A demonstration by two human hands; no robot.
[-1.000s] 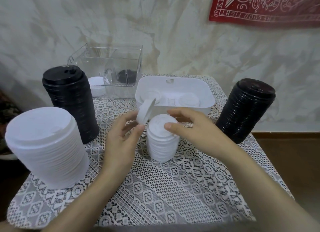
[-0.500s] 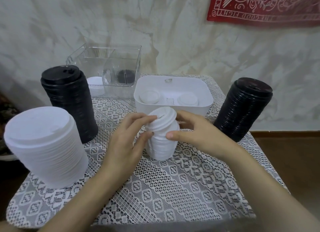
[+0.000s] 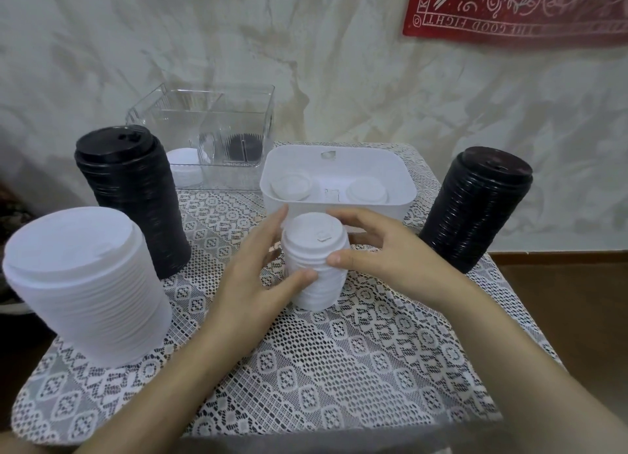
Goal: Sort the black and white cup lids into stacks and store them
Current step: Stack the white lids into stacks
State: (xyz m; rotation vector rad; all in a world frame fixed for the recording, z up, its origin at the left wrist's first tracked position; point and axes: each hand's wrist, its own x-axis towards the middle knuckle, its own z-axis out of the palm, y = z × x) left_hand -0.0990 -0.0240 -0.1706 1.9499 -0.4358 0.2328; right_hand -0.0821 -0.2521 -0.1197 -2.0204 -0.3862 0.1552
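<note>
The small white stack (image 3: 314, 270) of lids stands upright on the lace cloth (image 3: 306, 368) at the middle of the table, just in front of the white bin (image 3: 406, 182); both hands hold it. The left hand (image 3: 251, 277) wraps its left side, thumb pressed on the front ribs and fingers reaching up behind the top lid; the right hand (image 3: 380, 250) curls round the other side, thumb tip on the front, fingers bent over the far edge; the fingertips behind the stack are hidden. Both forearms run off the bottom of the frame.

Two single white lids (image 3: 291, 186) lie apart in the bin, one left and one right; its near wall hides part of each. Behind and to the left stands a clear container (image 3: 217, 114); through its ribbed wall shows a dark round shape, probably black lids (image 3: 244, 144), too blurred to count; a short white pile (image 3: 185, 170) sits low at its left, half covered by the tall black stack (image 3: 132, 199). The large white stack (image 3: 85, 283) fills the near left corner, soft in focus; a second black stack (image 3: 475, 209) stands at the right edge; a red cloth (image 3: 520, 8) on the wall is cut off at the top right.
</note>
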